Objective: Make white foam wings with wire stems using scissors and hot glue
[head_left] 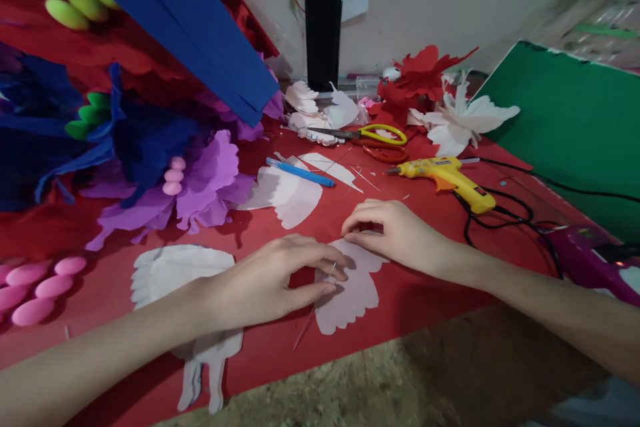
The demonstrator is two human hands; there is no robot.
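A pale pinkish-white paper cutout with a scalloped edge (347, 300) lies flat on the red table cover. Over its left side, my left hand (295, 270) closes thumb and fingers around a thin pale wire (304, 332), which slants down toward the table's front edge. My right hand (390, 230) rests at the cutout's top edge, fingers curled with the tips on the paper; whether they pinch it is hard to see. Beneath my left forearm sits a stack of white paper cutouts (183, 267), partly covered by the arm.
Beyond the hands are a blue pen (300, 172) on white cutouts, yellow-handled scissors (383, 133) and a yellow glue gun (450, 180) with its black cord. Purple paper flowers (210, 180) and blue strips (200, 27) crowd the left. A phone (323, 40) stands against the wall; a green board (565, 127) leans right.
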